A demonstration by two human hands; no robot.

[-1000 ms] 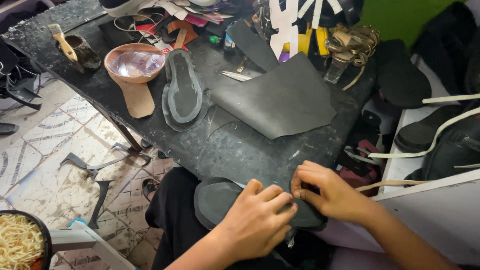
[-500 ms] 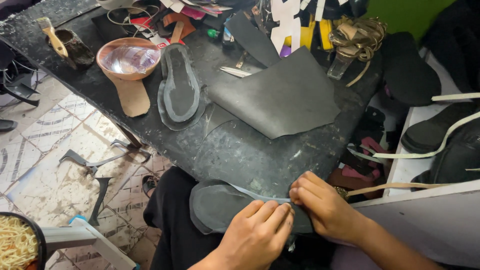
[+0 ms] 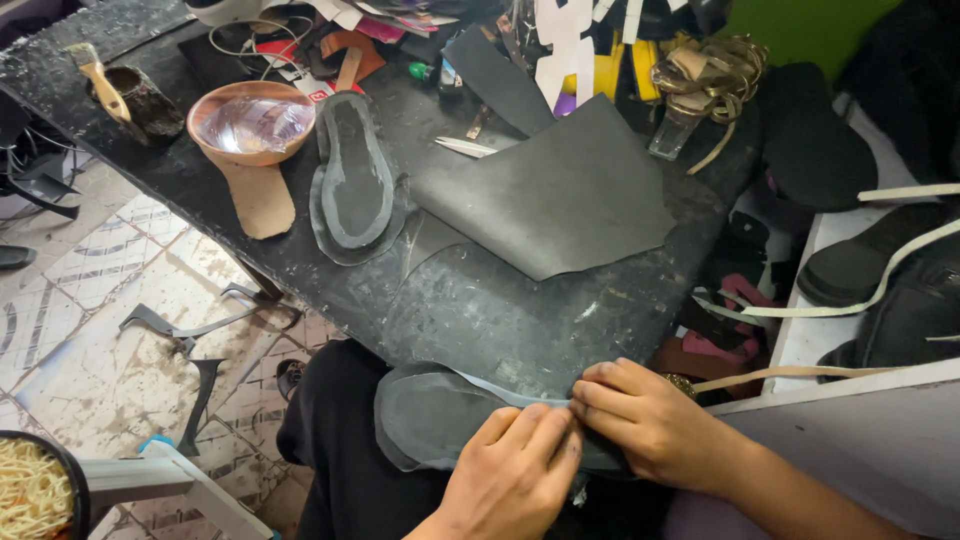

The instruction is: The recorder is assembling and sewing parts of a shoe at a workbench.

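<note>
Being pinched between both hands, left hand (image 3: 515, 470) & right hand (image 3: 640, 425), fingers closed on its edge, a dark sole (image 3: 430, 420) is being held over the lap, just below the worktable (image 3: 500, 310) edge. Table top is black & scuffed, w/ a dark sheet (image 3: 560, 195), another sole (image 3: 355, 180) & a bowl (image 3: 250, 122) lying on it. Floor tiles (image 3: 90, 330) are being littered w/ scraps.

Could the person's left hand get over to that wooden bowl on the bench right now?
Probably yes, with a stretch. The left hand presses on the dark sole piece in the lap, so it would have to let go first. The bowl sits far up the bench; only a flat sole lies between.
</note>
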